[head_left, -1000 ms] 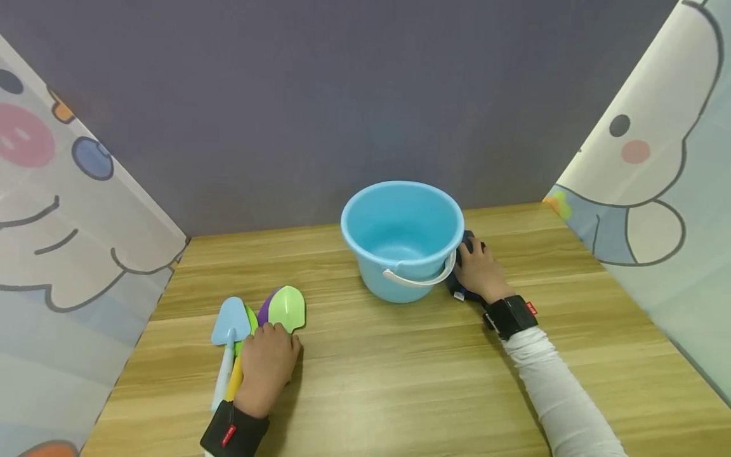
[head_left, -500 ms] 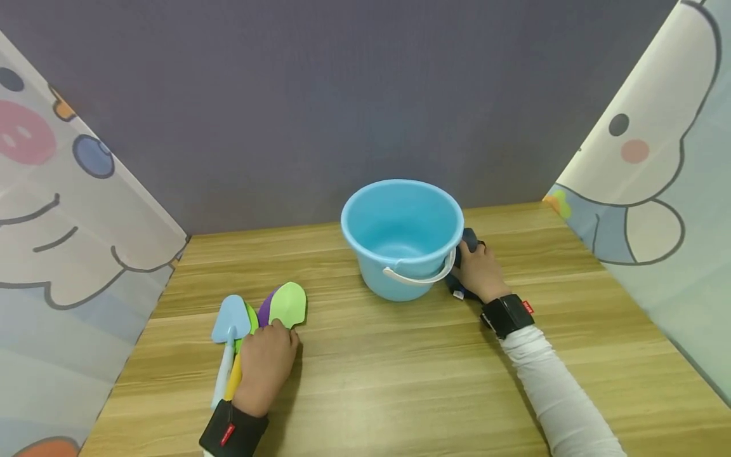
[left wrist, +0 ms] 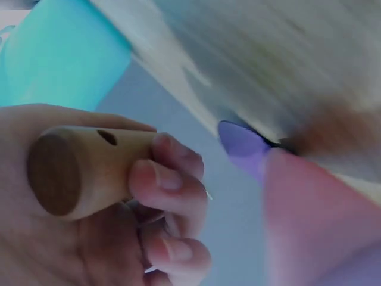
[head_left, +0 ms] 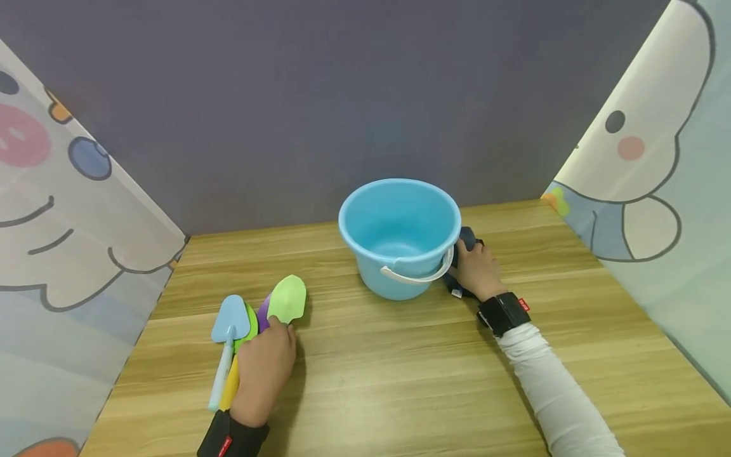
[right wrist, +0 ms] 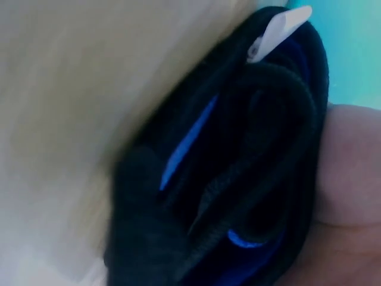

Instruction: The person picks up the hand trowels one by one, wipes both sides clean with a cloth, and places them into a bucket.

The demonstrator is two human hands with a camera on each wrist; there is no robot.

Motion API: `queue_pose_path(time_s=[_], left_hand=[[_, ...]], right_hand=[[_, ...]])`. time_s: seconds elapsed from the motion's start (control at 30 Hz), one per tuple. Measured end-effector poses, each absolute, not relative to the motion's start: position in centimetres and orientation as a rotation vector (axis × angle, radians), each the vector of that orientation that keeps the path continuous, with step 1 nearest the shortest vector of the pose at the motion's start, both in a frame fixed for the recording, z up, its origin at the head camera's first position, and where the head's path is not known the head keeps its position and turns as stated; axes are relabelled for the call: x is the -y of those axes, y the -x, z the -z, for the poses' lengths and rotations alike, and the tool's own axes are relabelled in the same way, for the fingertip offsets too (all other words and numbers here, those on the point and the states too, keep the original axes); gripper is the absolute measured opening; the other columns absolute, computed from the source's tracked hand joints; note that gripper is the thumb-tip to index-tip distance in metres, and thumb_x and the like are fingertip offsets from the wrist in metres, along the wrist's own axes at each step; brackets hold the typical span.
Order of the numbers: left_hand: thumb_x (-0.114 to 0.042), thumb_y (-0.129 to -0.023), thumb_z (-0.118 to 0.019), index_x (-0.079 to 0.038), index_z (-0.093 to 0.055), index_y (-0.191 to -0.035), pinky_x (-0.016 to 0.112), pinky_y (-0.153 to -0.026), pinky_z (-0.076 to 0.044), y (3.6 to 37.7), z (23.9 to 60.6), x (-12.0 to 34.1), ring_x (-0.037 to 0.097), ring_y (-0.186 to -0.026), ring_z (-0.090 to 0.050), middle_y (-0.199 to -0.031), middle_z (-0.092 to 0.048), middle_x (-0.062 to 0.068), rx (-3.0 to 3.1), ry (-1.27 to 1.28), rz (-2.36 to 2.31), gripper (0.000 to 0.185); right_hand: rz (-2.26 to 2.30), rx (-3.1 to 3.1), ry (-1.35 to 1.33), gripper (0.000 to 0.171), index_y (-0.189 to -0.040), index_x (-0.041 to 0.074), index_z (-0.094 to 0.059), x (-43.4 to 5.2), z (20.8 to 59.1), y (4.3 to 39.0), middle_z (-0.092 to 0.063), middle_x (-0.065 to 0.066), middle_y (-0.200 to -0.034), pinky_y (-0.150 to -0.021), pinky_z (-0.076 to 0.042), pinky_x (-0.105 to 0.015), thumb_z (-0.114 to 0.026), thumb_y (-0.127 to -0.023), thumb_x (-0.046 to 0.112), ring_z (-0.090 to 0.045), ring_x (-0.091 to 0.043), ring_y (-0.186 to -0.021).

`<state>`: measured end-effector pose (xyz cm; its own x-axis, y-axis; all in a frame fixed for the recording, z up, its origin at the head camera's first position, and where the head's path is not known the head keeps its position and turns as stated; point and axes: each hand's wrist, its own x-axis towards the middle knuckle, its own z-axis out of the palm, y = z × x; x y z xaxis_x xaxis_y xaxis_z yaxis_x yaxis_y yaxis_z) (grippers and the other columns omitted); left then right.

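Observation:
In the head view my left hand [head_left: 266, 362] grips a toy shovel with a light green blade [head_left: 287, 299]. The left wrist view shows its round wooden handle [left wrist: 101, 170] inside the curled fingers. Left of that hand lie a light blue toy shovel [head_left: 231, 320], a brighter green blade [head_left: 249, 331] and a purple blade [head_left: 263, 314], partly covered. My right hand [head_left: 478, 271] holds a folded black fabric item [right wrist: 262, 161] with blue inner parts and a white tag, beside the blue bucket [head_left: 400, 273]. Its exact kind cannot be told.
The bucket's white handle [head_left: 419, 278] hangs down at the front. A yellow handle [head_left: 230, 385] lies beside the light blue shovel. The wooden table [head_left: 377, 374] ends at a dark wall [head_left: 274, 127]. Cartoon-printed panels [head_left: 657, 241] flank both sides.
The light green shovel's blade has risen and shifted slightly away from the purple one, with my left hand holding it. The right hand has barely moved; the black fabric's upper part stands slightly higher.

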<state>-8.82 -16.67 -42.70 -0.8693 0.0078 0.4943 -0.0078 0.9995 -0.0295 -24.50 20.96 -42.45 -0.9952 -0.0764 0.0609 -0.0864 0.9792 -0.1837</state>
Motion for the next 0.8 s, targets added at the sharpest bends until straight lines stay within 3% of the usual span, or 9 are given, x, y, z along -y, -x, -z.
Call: queue_pose_path(time_s=[0.17,0.47,0.8], left_hand=[[-0.012,-0.092,-0.066,0.001,-0.044,-0.077,0.036,-0.030,-0.030,8.8,41.8,15.8,0.023,-0.032,-0.042,-0.045,-0.034,0.001,2.567,-0.035,0.057,0.030],[-0.011,-0.100,-0.062,0.011,-0.049,-0.095,0.029,-0.029,-0.030,9.8,39.3,14.6,0.019,-0.033,-0.041,-0.051,-0.040,0.005,2.470,0.001,0.181,0.026],[-0.021,-0.107,-0.052,0.006,-0.049,-0.097,0.029,-0.034,-0.028,11.6,35.8,12.5,0.020,-0.036,-0.040,-0.059,-0.042,0.008,2.470,-0.026,0.335,0.029]], right_hand=[[-0.313,3.080,-0.106,0.072,-0.149,0.003,-0.036,-20.9,42.7,24.6,-0.046,-0.049,-0.129,-0.090,-0.044,-0.076,-0.067,-0.096,0.042,-0.047,-0.066,-0.120],[-0.329,3.019,-0.147,0.065,-0.141,-0.001,-0.039,-20.8,42.6,24.5,-0.047,-0.049,-0.122,-0.084,-0.049,-0.073,-0.070,-0.094,0.033,-0.050,-0.067,-0.113],[-0.382,3.014,-0.182,0.067,-0.143,-0.003,-0.037,-21.0,42.8,24.7,-0.047,-0.051,-0.120,-0.082,-0.051,-0.072,-0.070,-0.095,0.031,-0.051,-0.068,-0.111]])
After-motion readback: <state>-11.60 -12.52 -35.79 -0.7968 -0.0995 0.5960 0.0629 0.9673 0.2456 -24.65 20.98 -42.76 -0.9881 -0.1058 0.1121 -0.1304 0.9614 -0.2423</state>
